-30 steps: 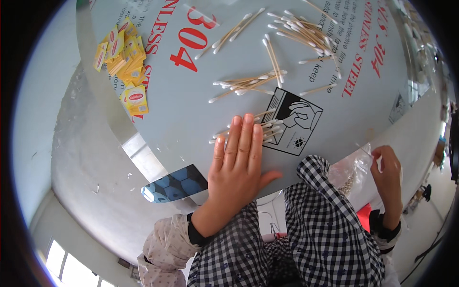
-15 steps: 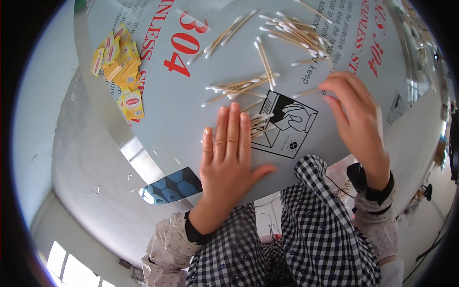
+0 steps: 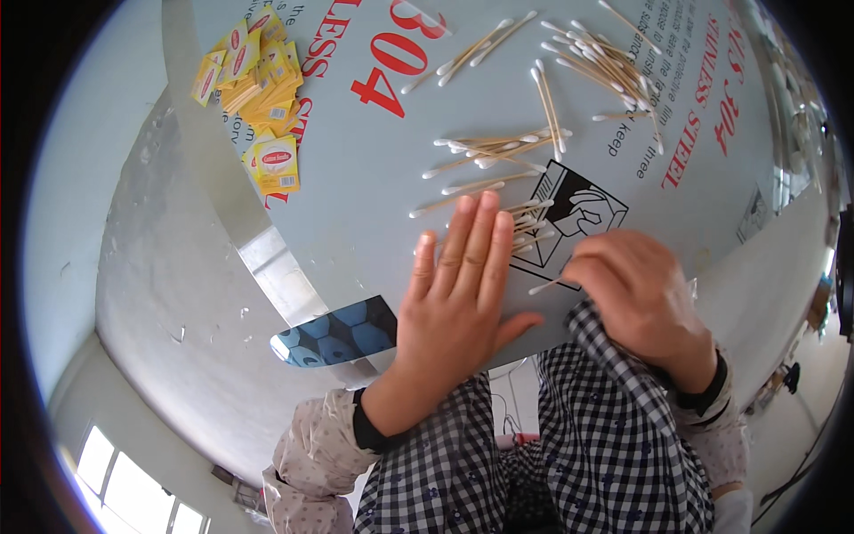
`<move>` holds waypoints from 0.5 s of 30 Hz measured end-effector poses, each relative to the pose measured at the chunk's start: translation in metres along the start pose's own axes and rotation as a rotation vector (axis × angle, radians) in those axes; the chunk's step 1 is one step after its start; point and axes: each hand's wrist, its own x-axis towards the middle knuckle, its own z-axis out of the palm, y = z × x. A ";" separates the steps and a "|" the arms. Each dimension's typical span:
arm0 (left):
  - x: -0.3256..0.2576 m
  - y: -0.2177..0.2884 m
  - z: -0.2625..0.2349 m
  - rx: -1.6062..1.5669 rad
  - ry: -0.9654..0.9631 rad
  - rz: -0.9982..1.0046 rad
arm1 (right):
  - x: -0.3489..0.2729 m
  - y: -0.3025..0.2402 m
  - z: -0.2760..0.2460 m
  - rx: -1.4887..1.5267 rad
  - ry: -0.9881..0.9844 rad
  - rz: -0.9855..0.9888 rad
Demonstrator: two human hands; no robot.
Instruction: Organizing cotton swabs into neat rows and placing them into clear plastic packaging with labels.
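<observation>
A single cotton swab [image 3: 545,287] is pinched in the right hand [image 3: 636,285], near the left hand [image 3: 452,303], which is laid flat and outstretched over a group of swabs [image 3: 534,241] on the counter [image 3: 356,231], while a swab pile [image 3: 600,60] is seen beyond both hands.

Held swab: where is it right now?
In the head view, the held swab pokes leftward from the right hand, toward the left hand, just below the drawing.

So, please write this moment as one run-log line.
left hand: flat, palm down, over swabs | right hand: pinching one swab | yellow packs: piled on table, upper left
</observation>
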 end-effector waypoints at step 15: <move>0.008 -0.027 -0.005 -1.304 0.562 -0.191 | 0.030 -0.001 0.038 0.025 0.170 -0.052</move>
